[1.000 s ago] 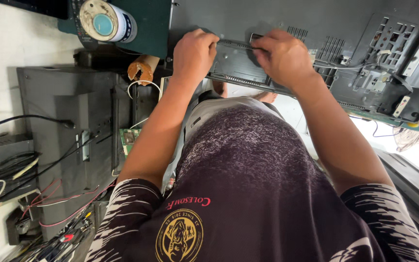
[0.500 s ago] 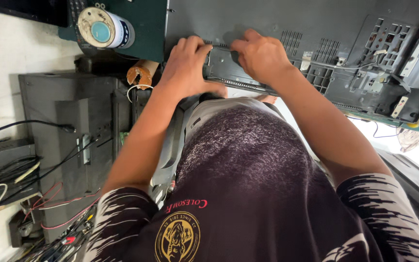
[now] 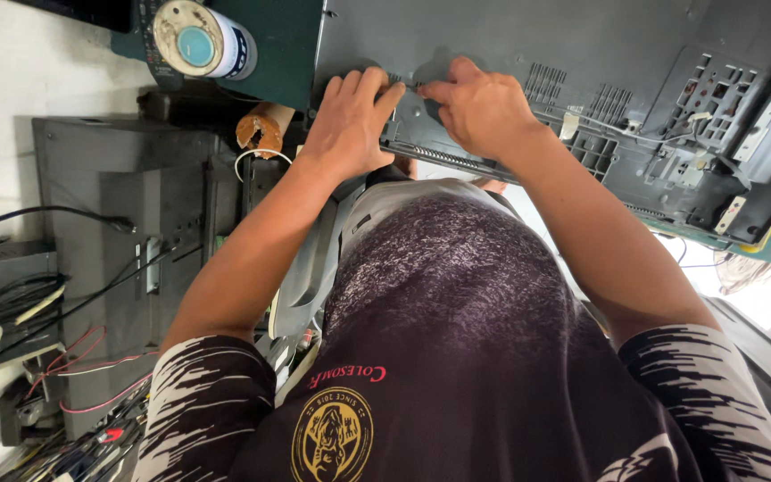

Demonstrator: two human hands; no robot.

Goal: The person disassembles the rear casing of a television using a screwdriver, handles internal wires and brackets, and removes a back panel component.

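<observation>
A large dark grey plastic back panel [image 3: 510,45] of a flat screen lies across the top of the view, with vent slots and a ribbed strip along its near edge. My left hand [image 3: 350,125] lies on that near edge with its fingers stretched forward and held together. My right hand [image 3: 479,112] is curled over the same edge just to the right. Its fingertips meet those of the left hand at a small spot on the panel. What is under the fingertips is hidden. My dark patterned shirt fills the bottom of the view.
A white cylinder with a teal centre [image 3: 203,40] stands on a green surface at top left, a brown roll [image 3: 261,132] below it. A dark grey casing [image 3: 109,223] and loose red, black and white cables [image 3: 37,357] lie at left. Metal brackets [image 3: 742,161] sit on the panel's right.
Both hands have slid left along the panel's near edge and come closer together, until their fingertips meet. The panel now sits larger and further left in view.
</observation>
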